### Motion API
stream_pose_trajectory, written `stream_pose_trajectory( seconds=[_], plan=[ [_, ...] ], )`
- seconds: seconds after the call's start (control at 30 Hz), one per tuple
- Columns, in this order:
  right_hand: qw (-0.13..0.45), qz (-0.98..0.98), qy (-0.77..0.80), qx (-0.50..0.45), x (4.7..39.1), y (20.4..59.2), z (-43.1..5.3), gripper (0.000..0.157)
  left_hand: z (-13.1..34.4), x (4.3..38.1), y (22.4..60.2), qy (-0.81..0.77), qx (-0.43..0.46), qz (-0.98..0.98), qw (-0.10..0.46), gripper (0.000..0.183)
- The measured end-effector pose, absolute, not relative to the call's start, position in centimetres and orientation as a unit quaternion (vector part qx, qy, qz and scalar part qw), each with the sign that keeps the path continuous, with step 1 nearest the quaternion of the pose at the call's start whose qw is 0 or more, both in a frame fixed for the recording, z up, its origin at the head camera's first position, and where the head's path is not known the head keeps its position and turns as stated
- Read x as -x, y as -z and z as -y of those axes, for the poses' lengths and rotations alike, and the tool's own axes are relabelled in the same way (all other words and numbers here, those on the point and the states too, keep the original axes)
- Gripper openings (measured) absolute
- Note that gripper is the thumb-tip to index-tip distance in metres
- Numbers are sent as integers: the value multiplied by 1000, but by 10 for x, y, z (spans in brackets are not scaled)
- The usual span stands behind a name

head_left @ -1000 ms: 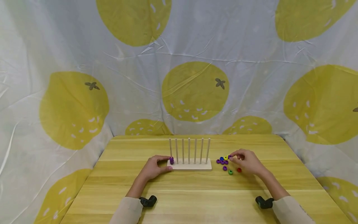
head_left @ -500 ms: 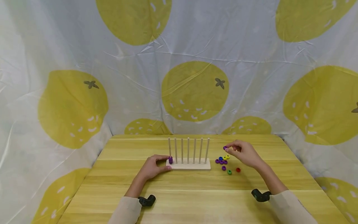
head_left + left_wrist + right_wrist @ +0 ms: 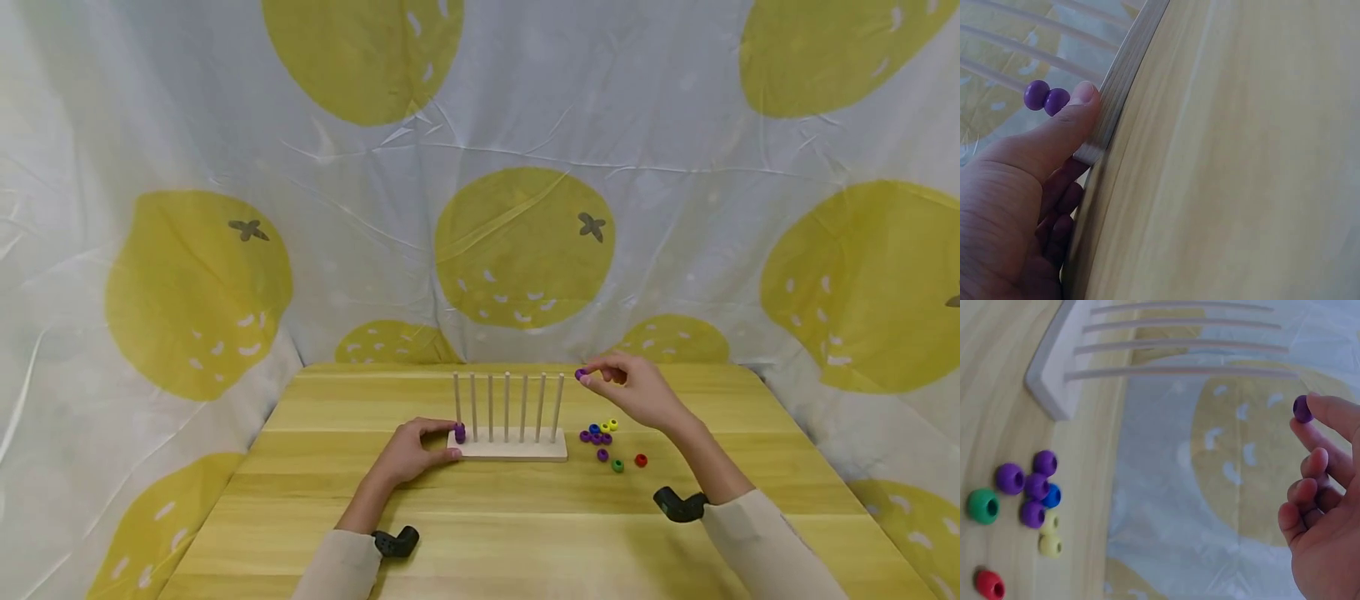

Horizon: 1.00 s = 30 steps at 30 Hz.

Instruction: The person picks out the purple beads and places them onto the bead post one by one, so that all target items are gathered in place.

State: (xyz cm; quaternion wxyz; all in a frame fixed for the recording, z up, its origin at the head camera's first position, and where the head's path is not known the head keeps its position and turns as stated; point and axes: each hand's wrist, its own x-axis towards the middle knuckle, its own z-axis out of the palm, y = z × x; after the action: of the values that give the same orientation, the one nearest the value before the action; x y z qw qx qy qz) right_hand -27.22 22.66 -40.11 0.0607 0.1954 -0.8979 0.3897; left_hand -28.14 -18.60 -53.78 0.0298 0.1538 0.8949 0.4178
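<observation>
A wooden peg stand (image 3: 508,450) with a row of several upright pegs stands mid-table. My left hand (image 3: 407,452) grips the left end of its base, thumb along the front edge (image 3: 1085,94). Two purple beads (image 3: 1046,98) are stacked low on the leftmost peg. Between thumb and index finger, my right hand (image 3: 637,390) pinches another purple bead (image 3: 1302,409). That bead is held up at about peg-top height, just right of the rightmost peg (image 3: 1179,372). The other right fingers curl loosely below it.
Right of the stand lie several loose purple beads (image 3: 1010,479), a blue bead (image 3: 1052,495) and two yellow beads (image 3: 1050,545). Closer to the front are a green bead (image 3: 618,466) and a red bead (image 3: 641,460). A lemon-print cloth (image 3: 525,250) hangs behind the table.
My right hand has lifted the purple bead from the loose group and carried it up and leftward toward the pegs. The left hand stays on the stand's base.
</observation>
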Motion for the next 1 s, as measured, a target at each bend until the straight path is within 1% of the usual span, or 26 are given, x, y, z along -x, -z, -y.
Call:
stream_pose_trajectory(
  seconds=[0.33,0.7,1.0],
  plan=[
    [76,884,-396,-237,279,383,-195,23,185,281,536,-420,-160,-893,23,56],
    [54,878,-400,-256,284,373,-162,25,185,280,540,-418,-160,-894,16,55],
    [49,866,-406,-289,293,372,-128,20,185,281,539,-420,-158,-894,16,55]
  ],
)
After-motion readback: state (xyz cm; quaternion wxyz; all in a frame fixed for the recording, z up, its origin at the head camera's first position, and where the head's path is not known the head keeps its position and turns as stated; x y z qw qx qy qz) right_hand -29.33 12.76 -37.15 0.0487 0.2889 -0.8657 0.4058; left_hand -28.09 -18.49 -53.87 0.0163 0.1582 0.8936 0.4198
